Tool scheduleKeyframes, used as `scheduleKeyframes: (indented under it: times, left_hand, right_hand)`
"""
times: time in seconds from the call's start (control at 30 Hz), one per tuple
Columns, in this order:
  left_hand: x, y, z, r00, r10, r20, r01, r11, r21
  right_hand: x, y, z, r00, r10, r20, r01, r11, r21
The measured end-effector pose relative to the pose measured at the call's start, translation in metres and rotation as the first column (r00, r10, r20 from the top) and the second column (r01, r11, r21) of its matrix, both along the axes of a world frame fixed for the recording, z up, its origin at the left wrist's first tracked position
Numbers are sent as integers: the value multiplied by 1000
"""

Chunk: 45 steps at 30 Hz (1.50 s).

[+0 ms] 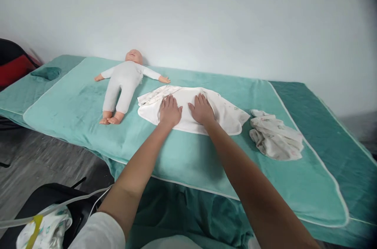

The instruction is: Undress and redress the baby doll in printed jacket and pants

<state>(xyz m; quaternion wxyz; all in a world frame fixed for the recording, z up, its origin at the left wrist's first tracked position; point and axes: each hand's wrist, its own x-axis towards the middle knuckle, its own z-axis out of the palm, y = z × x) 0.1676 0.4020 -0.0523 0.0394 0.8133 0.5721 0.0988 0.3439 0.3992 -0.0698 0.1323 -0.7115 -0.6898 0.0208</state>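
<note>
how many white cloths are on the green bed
2. The flat cloth lies spread under the left hand and right hand, beside the doll; the crumpled cloth sits to its right. Its layers may hide more.

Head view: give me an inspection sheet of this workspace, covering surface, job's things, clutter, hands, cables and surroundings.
Surface: teal mat with white piping, laid over a darker teal cover.
Job's things: white cloth spread flat near the middle of the mat.
Clutter: baby doll on its back left of the white cloth; crumpled cloth to its right; small teal bundle at the far left end.
Grippers: left hand and right hand lie palm down, fingers open, on the white cloth.
Cables: clear tube crosses a black object at lower left.
Surroundings: pale wall, grey floor, black and red seat at far left.
</note>
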Motion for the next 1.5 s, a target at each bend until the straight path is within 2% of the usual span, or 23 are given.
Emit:
scheduleKeyframes:
  times: [0.1,0.27,0.4,0.57,0.67,0.9,1.1,1.5]
  left_hand:
    - [-8,-22,1,1000,-24,4,24,1000,-19]
    - [-29,-68,2,998,-55,22,55,998,16]
    - [-48,-98,0,997,-70,34,68,997,44]
    - [-61,-118,-2,997,-66,46,64,997,52]
    - [-63,-123,-2,998,-53,46,51,997,53]
    - [-67,-129,-5,996,-56,65,51,996,79]
    - [-71,-133,-8,990,-57,133,39,991,130]
    - [-70,-130,-13,972,-61,226,18,982,186]
  right_hand:
    - [-5,-24,-1,999,32,44,-33,999,7]
    - [-8,-79,-4,984,162,79,-165,985,44]
    - [2,-129,-5,969,249,1,-247,959,138]
    - [32,-172,-2,958,206,-199,-150,953,262]
    - [48,-176,2,972,193,-134,-151,950,272]
    - [59,-154,6,968,244,60,-251,941,228]
    - [66,-155,5,944,327,43,-329,923,202]
    - [58,-160,11,963,238,124,-259,946,194]
